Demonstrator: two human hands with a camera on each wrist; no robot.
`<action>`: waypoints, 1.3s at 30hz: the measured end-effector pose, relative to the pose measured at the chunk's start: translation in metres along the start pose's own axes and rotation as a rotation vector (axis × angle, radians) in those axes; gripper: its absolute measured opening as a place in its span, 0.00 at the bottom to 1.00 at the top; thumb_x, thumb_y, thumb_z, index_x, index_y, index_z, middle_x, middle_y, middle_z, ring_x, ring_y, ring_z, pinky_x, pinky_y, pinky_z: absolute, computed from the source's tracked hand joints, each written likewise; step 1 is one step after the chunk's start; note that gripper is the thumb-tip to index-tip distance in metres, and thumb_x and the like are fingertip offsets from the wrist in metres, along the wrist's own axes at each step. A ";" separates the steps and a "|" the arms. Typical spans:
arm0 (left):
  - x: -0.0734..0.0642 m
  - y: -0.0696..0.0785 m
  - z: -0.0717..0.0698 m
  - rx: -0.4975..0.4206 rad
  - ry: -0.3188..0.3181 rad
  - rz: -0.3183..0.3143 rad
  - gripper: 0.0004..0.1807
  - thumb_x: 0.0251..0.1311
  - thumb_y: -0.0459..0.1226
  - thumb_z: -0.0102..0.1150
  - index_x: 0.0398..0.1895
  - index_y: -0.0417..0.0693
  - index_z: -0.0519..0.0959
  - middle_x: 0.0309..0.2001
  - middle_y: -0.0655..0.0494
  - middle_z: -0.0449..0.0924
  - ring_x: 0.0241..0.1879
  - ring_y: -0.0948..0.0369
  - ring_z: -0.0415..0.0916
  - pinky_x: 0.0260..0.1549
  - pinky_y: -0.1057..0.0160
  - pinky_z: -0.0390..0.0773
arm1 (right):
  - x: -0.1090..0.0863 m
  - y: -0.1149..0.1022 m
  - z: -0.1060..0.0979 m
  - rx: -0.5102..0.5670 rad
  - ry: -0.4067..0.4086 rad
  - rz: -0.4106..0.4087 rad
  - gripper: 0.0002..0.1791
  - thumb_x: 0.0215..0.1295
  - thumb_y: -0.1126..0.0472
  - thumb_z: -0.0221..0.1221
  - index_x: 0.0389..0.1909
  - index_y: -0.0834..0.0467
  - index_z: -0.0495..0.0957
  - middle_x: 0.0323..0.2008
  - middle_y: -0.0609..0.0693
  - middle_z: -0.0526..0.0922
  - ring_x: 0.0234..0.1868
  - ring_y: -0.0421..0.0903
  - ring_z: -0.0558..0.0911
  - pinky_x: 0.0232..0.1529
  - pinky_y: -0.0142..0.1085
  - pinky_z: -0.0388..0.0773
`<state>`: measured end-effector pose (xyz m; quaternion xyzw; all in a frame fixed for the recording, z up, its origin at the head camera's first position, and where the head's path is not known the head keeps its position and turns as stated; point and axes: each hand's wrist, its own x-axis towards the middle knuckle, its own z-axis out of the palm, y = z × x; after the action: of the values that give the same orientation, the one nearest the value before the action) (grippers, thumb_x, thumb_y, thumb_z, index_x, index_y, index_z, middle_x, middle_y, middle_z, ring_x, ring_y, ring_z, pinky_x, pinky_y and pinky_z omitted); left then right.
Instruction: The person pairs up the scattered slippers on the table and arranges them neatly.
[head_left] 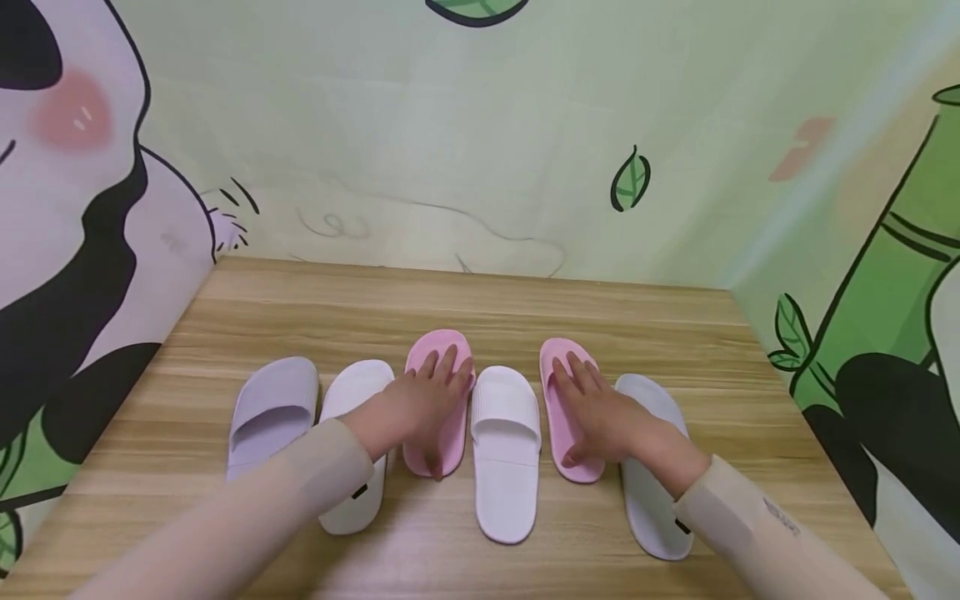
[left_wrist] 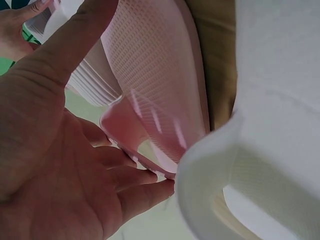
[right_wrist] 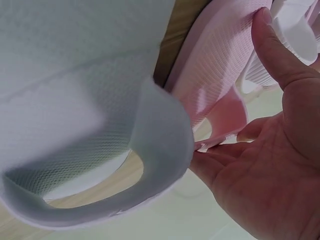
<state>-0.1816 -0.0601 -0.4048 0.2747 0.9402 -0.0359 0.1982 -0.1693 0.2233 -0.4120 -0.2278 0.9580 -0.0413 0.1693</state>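
The left pink slipper is lying sole-down around the middle of the wooden worktop, its toe pointing almost squarely at the far edge! And there, well apart, the right pink slipper is sitting nearer the right edge, sole-down too, its toe aiming at the far edge but veering left. Both are showing open toes and finely textured footbeds!
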 end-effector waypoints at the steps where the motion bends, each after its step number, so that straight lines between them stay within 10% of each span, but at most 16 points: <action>1: 0.002 -0.001 -0.001 -0.003 -0.004 -0.002 0.86 0.27 0.61 0.87 0.85 0.43 0.37 0.84 0.33 0.32 0.82 0.33 0.41 0.77 0.38 0.59 | 0.001 0.001 -0.001 -0.001 -0.001 0.000 0.73 0.50 0.46 0.79 0.83 0.64 0.37 0.82 0.70 0.36 0.82 0.72 0.45 0.73 0.64 0.66; 11: 0.018 -0.005 -0.011 -0.055 -0.039 -0.037 0.86 0.31 0.57 0.88 0.85 0.44 0.34 0.84 0.35 0.28 0.82 0.32 0.37 0.74 0.36 0.62 | 0.015 0.008 -0.006 0.030 -0.034 0.021 0.73 0.53 0.48 0.78 0.83 0.63 0.34 0.83 0.68 0.32 0.80 0.77 0.42 0.67 0.62 0.74; 25: 0.038 -0.017 -0.021 -0.103 -0.045 -0.037 0.83 0.34 0.54 0.88 0.85 0.47 0.35 0.84 0.36 0.25 0.82 0.33 0.34 0.73 0.37 0.65 | 0.038 0.015 -0.012 0.019 -0.069 0.024 0.73 0.55 0.47 0.77 0.83 0.63 0.30 0.83 0.68 0.28 0.81 0.76 0.39 0.79 0.63 0.53; 39: 0.046 -0.023 -0.028 -0.094 -0.056 -0.008 0.79 0.38 0.53 0.86 0.85 0.46 0.37 0.84 0.36 0.26 0.82 0.33 0.33 0.77 0.37 0.58 | 0.046 0.016 -0.017 0.032 -0.066 0.028 0.73 0.55 0.48 0.77 0.83 0.62 0.30 0.83 0.68 0.29 0.81 0.76 0.39 0.79 0.63 0.52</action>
<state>-0.2386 -0.0513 -0.3977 0.2604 0.9360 -0.0003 0.2370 -0.2207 0.2171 -0.4126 -0.2127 0.9542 -0.0464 0.2050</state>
